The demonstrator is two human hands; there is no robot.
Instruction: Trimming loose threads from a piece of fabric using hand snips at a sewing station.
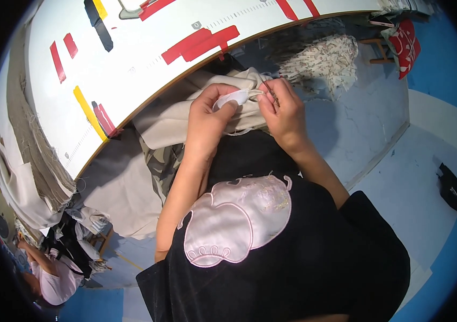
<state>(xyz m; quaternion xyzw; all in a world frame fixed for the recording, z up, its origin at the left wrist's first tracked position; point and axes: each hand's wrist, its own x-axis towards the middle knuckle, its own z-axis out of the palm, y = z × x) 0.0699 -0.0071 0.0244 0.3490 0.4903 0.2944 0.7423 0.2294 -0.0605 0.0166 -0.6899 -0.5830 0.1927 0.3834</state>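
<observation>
Your black shirt [303, 257] fills the foreground; beyond it, your left hand [207, 121] and right hand [282, 110] both pinch a white fabric strip [236, 97] over beige cloth [175, 121], below the table edge [132, 70]

No packages, labels, signs or screens clearly in view, only coloured tape strips on the white table.

Both forearms reached forward, left hand [207, 121] curled in a pinch, right hand [284, 112] pinched beside it, fingertips close together
</observation>
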